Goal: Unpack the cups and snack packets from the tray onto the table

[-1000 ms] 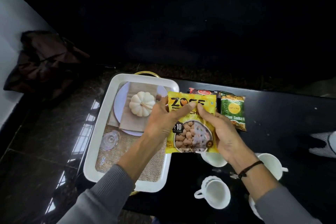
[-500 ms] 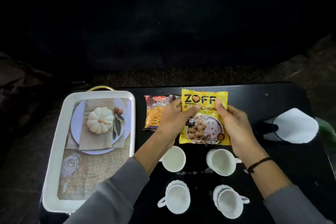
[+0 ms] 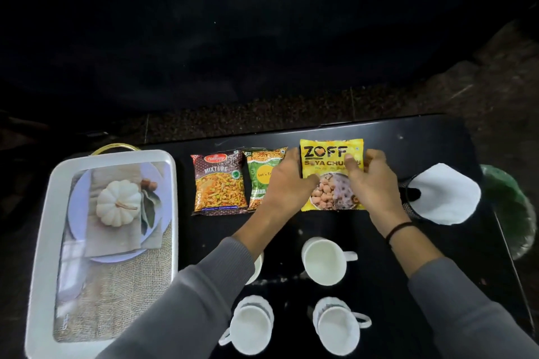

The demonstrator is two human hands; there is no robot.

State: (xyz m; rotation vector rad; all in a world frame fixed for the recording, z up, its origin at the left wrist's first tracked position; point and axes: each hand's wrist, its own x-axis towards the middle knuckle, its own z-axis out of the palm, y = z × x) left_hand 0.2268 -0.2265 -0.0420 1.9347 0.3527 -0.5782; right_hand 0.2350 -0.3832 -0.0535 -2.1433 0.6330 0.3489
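Since the frame half a second back, the yellow Zoff soya chunks packet [image 3: 332, 178] has gone from being held up in both hands to lying flat on the black table [image 3: 408, 140], and a green snack packet [image 3: 262, 181] that it hid before now shows to its left. The left hand [image 3: 287, 183] rests palm down, fingers together, across the yellow packet's left edge and the right side of the green packet. The right hand [image 3: 370, 181] lies on the yellow packet's right half with fingers curled and loosely spread; whether the fingertips pinch the wrapper or only press on it cannot be told. A brown Haldiram's Mixture packet [image 3: 218, 183] lies just left of the green one, so the 3 packets form a row along the far side of the table. Nearer the person stand 4 white cups [image 3: 323, 262], the left rear one mostly hidden under the left sleeve [image 3: 210, 285]. The white tray [image 3: 43, 242] sits at the table's left end, holding none of the packets or cups; its floor shows a pumpkin picture. A white cloth-like piece [image 3: 446, 195] lies at the right end.
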